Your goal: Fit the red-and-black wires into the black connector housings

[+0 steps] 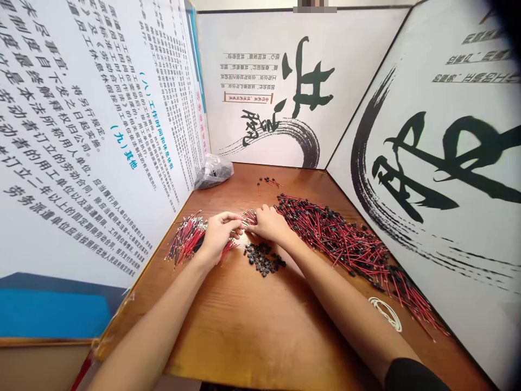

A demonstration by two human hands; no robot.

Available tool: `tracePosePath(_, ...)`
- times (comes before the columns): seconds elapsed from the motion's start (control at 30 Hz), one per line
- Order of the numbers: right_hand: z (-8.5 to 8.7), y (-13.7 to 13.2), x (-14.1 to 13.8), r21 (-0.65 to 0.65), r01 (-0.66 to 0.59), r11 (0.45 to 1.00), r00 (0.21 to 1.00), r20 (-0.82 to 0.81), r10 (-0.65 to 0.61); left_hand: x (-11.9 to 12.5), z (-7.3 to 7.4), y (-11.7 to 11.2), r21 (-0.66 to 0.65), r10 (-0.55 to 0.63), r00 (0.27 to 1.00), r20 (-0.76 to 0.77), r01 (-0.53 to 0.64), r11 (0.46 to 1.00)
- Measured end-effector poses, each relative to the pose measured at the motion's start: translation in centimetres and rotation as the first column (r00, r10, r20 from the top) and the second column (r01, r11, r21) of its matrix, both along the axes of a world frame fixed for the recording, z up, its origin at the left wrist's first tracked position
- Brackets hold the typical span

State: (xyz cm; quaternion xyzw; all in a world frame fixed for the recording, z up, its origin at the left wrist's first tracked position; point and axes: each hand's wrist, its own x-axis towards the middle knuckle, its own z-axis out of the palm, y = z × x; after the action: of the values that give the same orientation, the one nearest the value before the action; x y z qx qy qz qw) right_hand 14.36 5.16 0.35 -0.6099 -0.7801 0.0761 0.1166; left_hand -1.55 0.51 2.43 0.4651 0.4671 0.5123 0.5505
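My left hand (217,233) and my right hand (266,222) meet over the middle of the wooden table (252,326), fingertips pinched together on a short red and black wire (249,217). A bundle of loose red and black wires (187,239) lies just left of my left hand. Just below my hands sits a small heap of black plastic connectors (264,259). A long pile of wires with black connectors fitted (345,241) stretches along the right side, beside my right forearm.
Printed boards wall the table on the left, back and right. A clear plastic bag of black parts (214,171) lies in the back left corner. A few stray wires (268,182) lie at the back. White rubber bands (386,312) lie near the right forearm.
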Motion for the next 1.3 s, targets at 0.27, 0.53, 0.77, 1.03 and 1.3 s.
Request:
tracePosePath(0.27, 0.3, 1.0, 0.5, -0.07, -0.106, 0.992, 0.989, 0.1, 0.112, -0.2, -0.2, 0.3, -0.014, 0.018, 1.0, -0.005, -0.019, 1.0)
tracePosePath(0.53, 0.3, 1.3, 1.3, -0.087, -0.06, 0.994, 0.997, 0.045, 0.064, 0.0, -0.3, 0.3, -0.009, 0.004, 0.997, -0.072, -0.004, 1.0)
tracePosePath(0.77, 0.4, 0.7, 2.0, -0.065, 0.028, 0.998, 0.999, -0.015, -0.029, 0.1, -0.4, 0.4, 0.029, 0.0, 0.989, -0.147, 0.005, 1.0)
tracePosePath(1.03, 0.7, 0.1, 2.6, -0.022, 0.069, 0.997, 0.989, -0.129, -0.071, 0.2, -0.2, 0.1, 0.032, -0.044, 0.982, -0.186, 0.051, 0.998)
tracePosePath(1.3, 0.7, -1.5, 3.6, 0.042, 0.011, 0.999, 0.936, -0.352, 0.005, 0.3, -0.4, 0.0, 0.063, -0.057, 0.961, -0.271, 0.076, 0.995)
